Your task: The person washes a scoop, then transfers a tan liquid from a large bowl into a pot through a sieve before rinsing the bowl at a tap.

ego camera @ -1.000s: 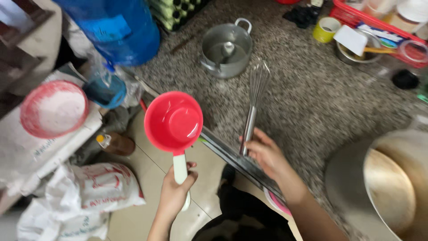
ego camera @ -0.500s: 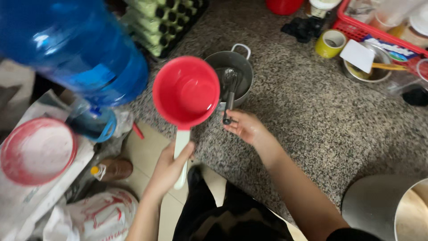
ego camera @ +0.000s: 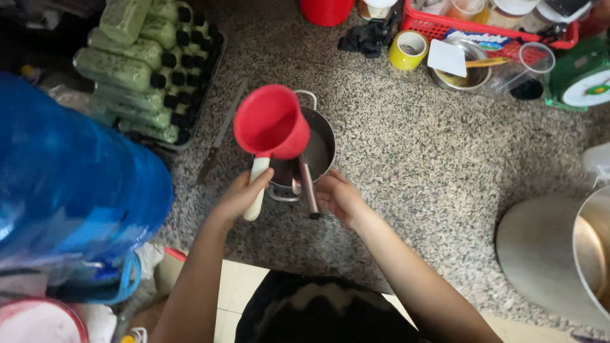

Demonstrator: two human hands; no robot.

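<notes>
Nearest, at lower left: rim of a pink-rimmed tub (ego camera: 38, 321) of white contents, and above it a large translucent blue water jug (ego camera: 70, 184) filling the left side. Lower right: a wide steel vessel (ego camera: 559, 254), partly out of frame. Centre, on the speckled granite counter (ego camera: 413, 165): left hand (ego camera: 241, 197), fingers closed round the white handle of a red plastic scoop (ego camera: 271, 130); scoop is a round, deep, glossy bowl on a straight pale handle, tilted with its mouth towards the left, held over the near-left rim of a small steel pot (ego camera: 316, 149). Pot: round, two loop handles, dark interior, standing on the counter just beyond both hands. Right hand (ego camera: 340, 198), fingers loosely curled beside a steel whisk handle (ego camera: 308, 187) that leans out of the pot; whether it actually grips the handle cannot be told. Far left: tray of green-filled bottles with black caps (ego camera: 143, 63), a knife (ego camera: 219, 136) lying beside it. Far centre: yellow tape roll (ego camera: 408, 49). Far right: steel bowl (ego camera: 459, 67) with white card, red basket (ego camera: 483, 22), green kitchen scale (ego camera: 581, 79).
</notes>
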